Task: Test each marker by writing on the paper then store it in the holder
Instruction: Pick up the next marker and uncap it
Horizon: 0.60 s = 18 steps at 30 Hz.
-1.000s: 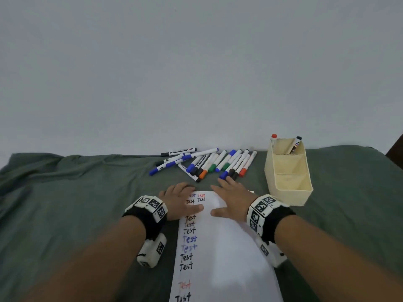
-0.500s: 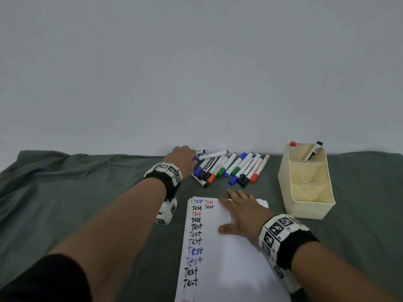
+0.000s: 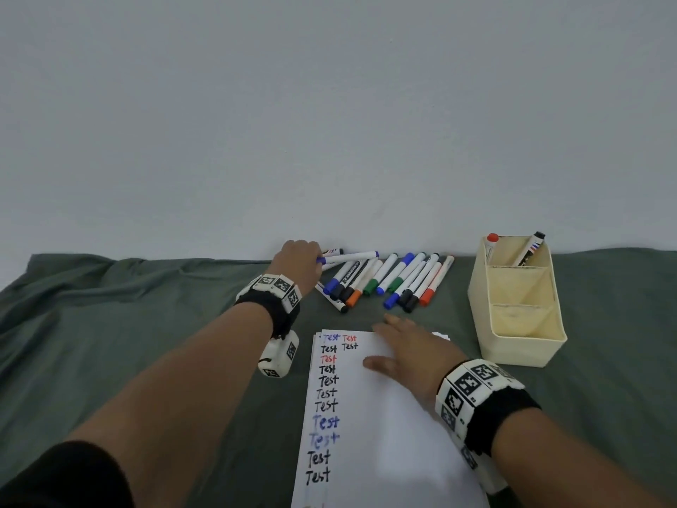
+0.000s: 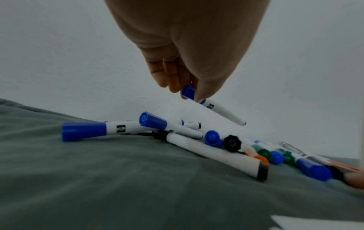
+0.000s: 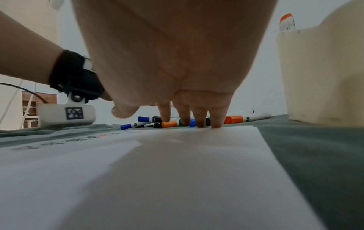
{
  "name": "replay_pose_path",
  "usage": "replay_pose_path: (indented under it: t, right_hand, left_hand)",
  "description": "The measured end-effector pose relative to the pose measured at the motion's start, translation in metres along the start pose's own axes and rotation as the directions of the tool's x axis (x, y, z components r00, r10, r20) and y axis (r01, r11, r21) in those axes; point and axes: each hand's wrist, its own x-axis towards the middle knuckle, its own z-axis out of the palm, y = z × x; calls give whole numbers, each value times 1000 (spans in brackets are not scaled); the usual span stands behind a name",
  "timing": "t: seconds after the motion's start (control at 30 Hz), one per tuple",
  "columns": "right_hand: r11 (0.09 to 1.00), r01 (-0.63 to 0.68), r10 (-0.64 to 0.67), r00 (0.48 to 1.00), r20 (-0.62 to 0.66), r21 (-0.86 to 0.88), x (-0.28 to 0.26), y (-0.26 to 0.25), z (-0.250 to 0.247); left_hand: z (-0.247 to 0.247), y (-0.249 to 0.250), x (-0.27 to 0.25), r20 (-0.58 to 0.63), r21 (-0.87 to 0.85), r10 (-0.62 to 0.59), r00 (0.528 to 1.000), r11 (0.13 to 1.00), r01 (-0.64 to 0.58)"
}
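Pinching a blue-capped marker (image 4: 213, 106) by its cap end between thumb and fingers of the left hand (image 3: 298, 262), lifted clear of the marker pile (image 3: 388, 280) on the green cloth (image 3: 146, 306) over the desk. Pressing flat on the paper (image 3: 384, 416) with the right hand (image 3: 406, 352), fingers straight, just short of the pile. Standing right of the paper, the cream holder (image 3: 520, 346), two markers upright in its far compartment.
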Motion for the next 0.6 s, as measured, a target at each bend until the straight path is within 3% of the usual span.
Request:
replay_pose_path:
  t: [0.13,0.27,0.33,0.43,0.53,0.6]
  right_hand:
    - [1000,10,-15,979,-202,-27,-8,-6,-8]
    - [974,-28,-94,851,-516,-224,-15,-9,-19]
    - [951,-12,-160,836,-525,-308,-19,-9,-24]
    - [963,12,-137,881,-453,-268,-29,-12,-29]
    - [967,33,-151,875,-461,-254,-43,-20,-35]
    - [957,56,-187,870,-457,-284,-51,-26,-40]
  left_hand:
    - [-21,-4,-32,-44,-183,123,991,975,-129]
    - [-37,8,-77,-107,-263,315,943,906,-333]
    - [-42,16,-98,-134,-271,370,919,879,-393]
    - [-48,29,-123,-139,-317,352,926,870,-378]
    - [-55,41,-136,-31,-357,312,950,884,-302]
    - [-58,46,-138,39,-280,345,938,905,-321]
